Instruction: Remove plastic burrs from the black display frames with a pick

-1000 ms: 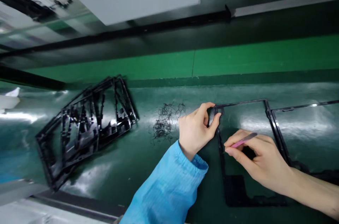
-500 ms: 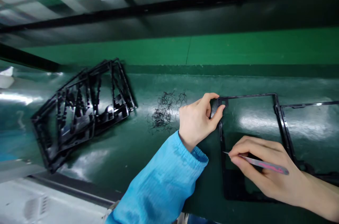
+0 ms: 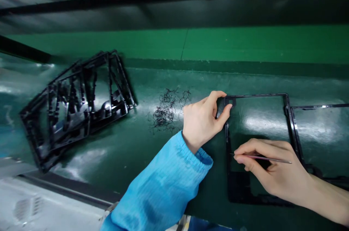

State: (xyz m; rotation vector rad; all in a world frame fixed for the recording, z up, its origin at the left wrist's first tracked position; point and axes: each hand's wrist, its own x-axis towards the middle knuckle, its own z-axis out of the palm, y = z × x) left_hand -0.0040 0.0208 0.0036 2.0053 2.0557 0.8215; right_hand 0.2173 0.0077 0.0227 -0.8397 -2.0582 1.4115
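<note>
A black rectangular plastic frame lies on the green table at the right. My left hand, in a blue sleeve, pinches its upper left corner between thumb and fingers. My right hand is closed in a pen-like grip around a slim, flat-handled knife, seen nearly edge-on. The knife's fine tip points left at the frame's left side; I cannot tell whether it touches. Part of the frame's right and lower edges is hidden behind my right hand.
A second black frame lies against the right side. Thin black shavings are scattered left of my left hand. Several black frames are stacked askew at the left. A raised green ledge runs along the back.
The knife has rolled in my right fingers, from its broad pink-marked face to a thin edge. My left hand keeps its pinch on the corner. The view has shifted slightly.
</note>
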